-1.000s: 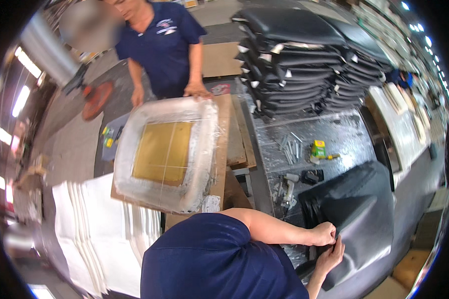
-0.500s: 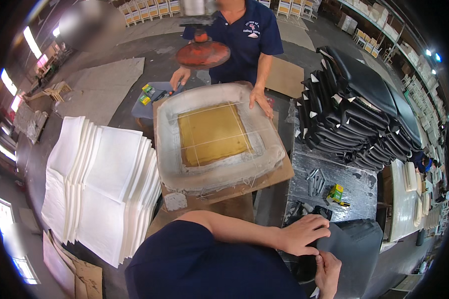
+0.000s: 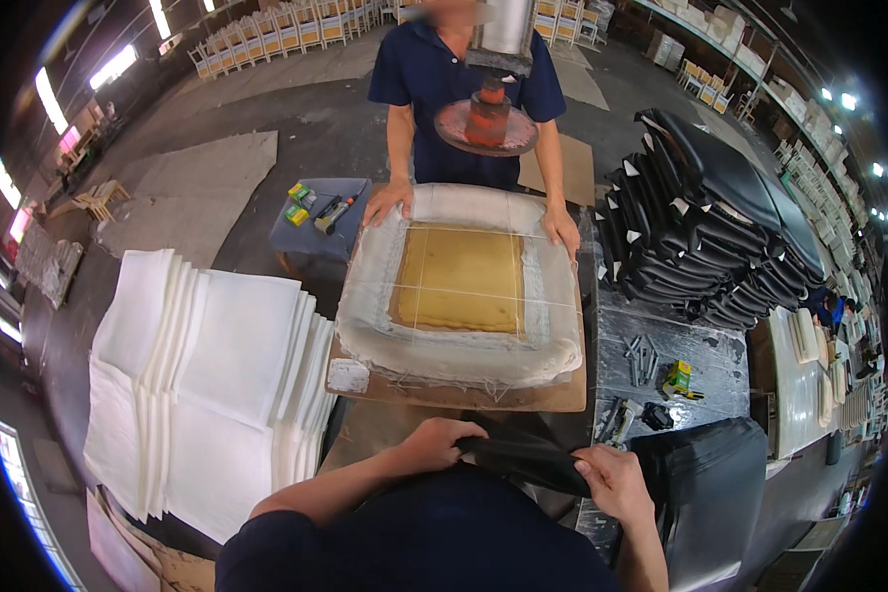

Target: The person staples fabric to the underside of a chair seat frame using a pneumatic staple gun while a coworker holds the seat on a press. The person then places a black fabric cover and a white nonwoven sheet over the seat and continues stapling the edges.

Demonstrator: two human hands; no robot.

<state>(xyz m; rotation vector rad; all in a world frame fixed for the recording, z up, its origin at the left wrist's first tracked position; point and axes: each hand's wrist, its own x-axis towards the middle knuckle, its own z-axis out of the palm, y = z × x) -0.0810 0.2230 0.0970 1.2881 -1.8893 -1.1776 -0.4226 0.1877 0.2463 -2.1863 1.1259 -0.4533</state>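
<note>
the black sheet [image 3: 523, 466] hangs bunched between my hands, close to my body; its folds are dark, and i can't make out where its lower edge ends against my navy shirt [image 3: 414, 543]. my left hand [image 3: 436, 444] is closed on one end, its fingertips hard to see; my right hand [image 3: 614, 481] pinches the other, thumb on top. just beyond my grip lies a whitish padded form [image 3: 553, 363] on a board [image 3: 454, 397], a co-worker's two hands on its rim. right of my grip sits a black stack [image 3: 710, 483], partly covered by my right forearm; left, white sheets [image 3: 227, 345]. farther off, a reddish disc [image 3: 485, 128] hides part of the co-worker [image 3: 414, 74], whose head is cut off.
</note>
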